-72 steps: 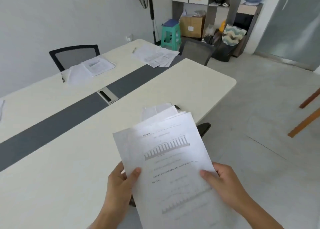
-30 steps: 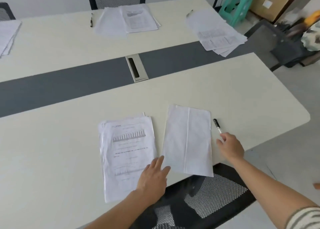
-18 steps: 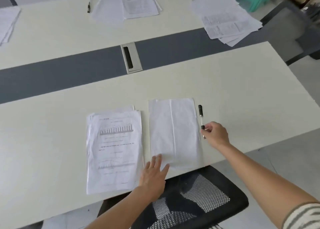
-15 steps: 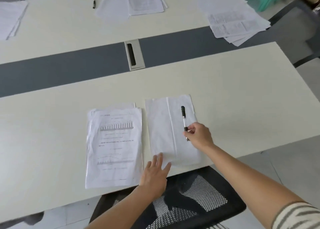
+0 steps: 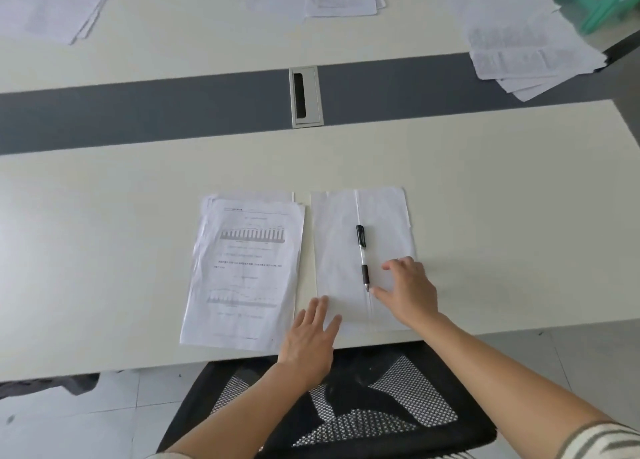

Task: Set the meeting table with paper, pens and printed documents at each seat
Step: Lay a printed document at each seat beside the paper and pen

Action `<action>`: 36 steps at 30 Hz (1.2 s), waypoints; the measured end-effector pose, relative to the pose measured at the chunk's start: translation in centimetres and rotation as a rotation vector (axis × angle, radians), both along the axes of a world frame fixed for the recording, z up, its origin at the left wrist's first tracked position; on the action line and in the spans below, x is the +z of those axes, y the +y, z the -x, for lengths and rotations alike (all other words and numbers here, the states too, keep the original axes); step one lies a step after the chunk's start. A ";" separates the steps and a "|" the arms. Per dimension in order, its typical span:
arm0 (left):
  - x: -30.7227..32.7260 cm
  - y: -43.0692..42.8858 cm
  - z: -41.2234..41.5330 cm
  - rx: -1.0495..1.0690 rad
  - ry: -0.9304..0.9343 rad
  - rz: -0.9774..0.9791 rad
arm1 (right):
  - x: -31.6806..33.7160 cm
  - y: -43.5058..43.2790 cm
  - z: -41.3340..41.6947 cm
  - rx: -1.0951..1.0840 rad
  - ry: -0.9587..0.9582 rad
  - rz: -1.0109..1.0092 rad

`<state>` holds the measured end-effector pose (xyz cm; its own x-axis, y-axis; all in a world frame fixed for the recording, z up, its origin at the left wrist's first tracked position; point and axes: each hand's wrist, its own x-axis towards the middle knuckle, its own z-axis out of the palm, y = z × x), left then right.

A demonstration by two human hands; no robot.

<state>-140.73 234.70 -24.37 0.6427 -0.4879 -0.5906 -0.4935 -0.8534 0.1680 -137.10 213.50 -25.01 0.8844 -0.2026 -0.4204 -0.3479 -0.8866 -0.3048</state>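
While on paper (image 5: 332, 243), pen (image 5: 360, 239) well inside edges.

Pen (image 5: 362, 252) on blank paper (image 5: 341, 250)

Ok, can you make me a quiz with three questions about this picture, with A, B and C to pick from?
1. Where is the near pen?
A. in a cup
B. on the blank paper
C. inside a drawer

2. What colour is the strip down the middle of the table?
A. red
B. green
C. grey

3. What is the right hand doing?
A. lifting the pen in the air
B. making a fist
C. lying open next to the pen

Answers:
1 B, the pen lies flat along the sheet's fold.
2 C, a dark grey band crosses the pale top.
3 C, its fingers are spread and hold nothing.
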 end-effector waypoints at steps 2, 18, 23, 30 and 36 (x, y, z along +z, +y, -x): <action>-0.1 -0.3 0.0 -0.013 0.003 -0.011 | -0.2 -0.5 0.5 0.021 0.012 0.032; -0.3 17.1 -3.4 0.643 -0.044 0.080 | 3.0 15.1 -5.7 -0.523 0.286 -0.813; -0.5 19.1 -2.5 0.586 -0.009 0.128 | 2.5 18.4 -8.4 -0.720 0.291 -0.849; 3.0 22.1 -8.0 0.990 -0.026 0.555 | 8.1 20.2 -8.7 -0.259 -0.017 -0.771; 12.8 24.6 -15.5 1.040 0.084 1.190 | 15.7 19.1 -7.3 -0.085 -0.287 -0.959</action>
<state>-125.22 259.31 -11.58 0.9643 -0.0643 -0.2567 0.2434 -0.1650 0.9558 -129.79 232.61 -9.34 0.9763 0.0424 -0.2122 -0.2000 -0.1978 -0.9596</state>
